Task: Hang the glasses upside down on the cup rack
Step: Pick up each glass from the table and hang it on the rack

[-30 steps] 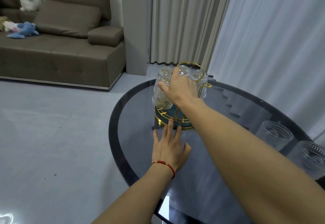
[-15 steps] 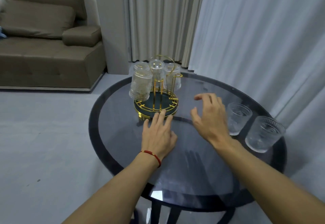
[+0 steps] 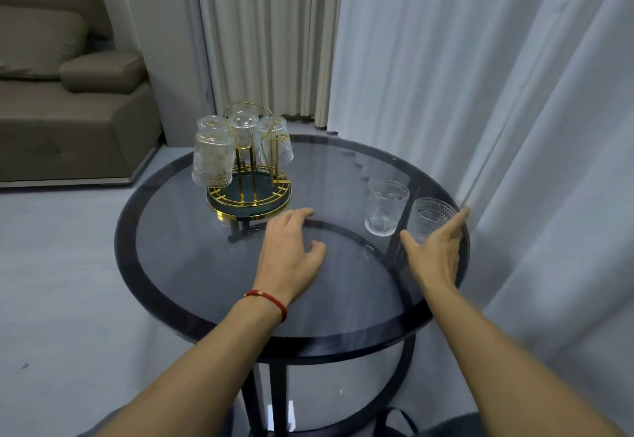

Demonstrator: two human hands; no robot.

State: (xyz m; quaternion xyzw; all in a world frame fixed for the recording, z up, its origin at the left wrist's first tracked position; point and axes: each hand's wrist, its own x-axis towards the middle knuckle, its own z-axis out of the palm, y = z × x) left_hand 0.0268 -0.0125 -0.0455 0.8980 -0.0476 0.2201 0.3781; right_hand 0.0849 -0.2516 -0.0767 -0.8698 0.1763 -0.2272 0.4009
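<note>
Brown upholstery fills the far left, where we see a sofa (image 3: 68, 93) standing on the pale floor well away from our work. Moving right, we come to the round table (image 3: 192, 275) with its smoky glass top and dark rim. On its far left part stands the cup rack (image 3: 248, 193), gold wire on a dark green base with a gold edge. We count four glasses on it, all mouth down: the front glass (image 3: 212, 158) hangs nearest us on the left, another glass (image 3: 210, 123) peeks out just behind it, the middle glass (image 3: 243, 131) sits at the back under the rack's looped handle, and the right glass (image 3: 276, 143) hangs on the rack's right side.

Our left hand (image 3: 291, 251) lies flat on the tabletop just in front of the rack's base, fingers loosely spread and gripping nothing; a red cord bracelet (image 3: 267, 299) circles the wrist. Further right, two glasses stand upright on the table near its right edge, the nearer-centre glass (image 3: 386, 208) and the outer glass (image 3: 429, 217) just beside it. Our right hand (image 3: 434, 251) is spread wide around the outer glass, thumb on one side and fingers on the other; whether it touches the glass we cannot tell. Pale curtains (image 3: 480, 93) hang behind everything on the right
</note>
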